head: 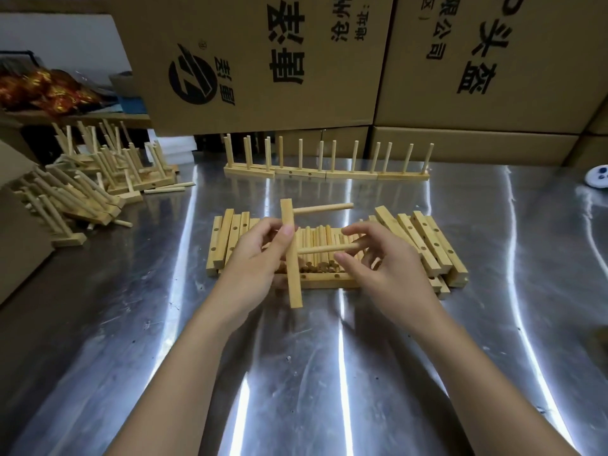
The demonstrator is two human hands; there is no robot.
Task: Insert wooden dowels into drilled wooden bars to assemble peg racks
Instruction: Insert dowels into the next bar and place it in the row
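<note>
My left hand (255,255) grips a drilled wooden bar (293,284) held upright over the steel table. One dowel (324,209) sticks out to the right from the bar's top hole. A second dowel (329,249) sits in the middle hole, and my right hand (383,258) holds its free end between the fingers. Behind my hands lies a pile of loose dowels (320,240), framed by drilled bars on the left (227,238) and on the right (424,245).
A row of finished peg racks (325,172) stands upright at the back of the steel table (296,373). More finished racks lie heaped at the left (98,179). Large cardboard boxes (263,60) wall off the back. A small white device (600,179) lies at the right edge.
</note>
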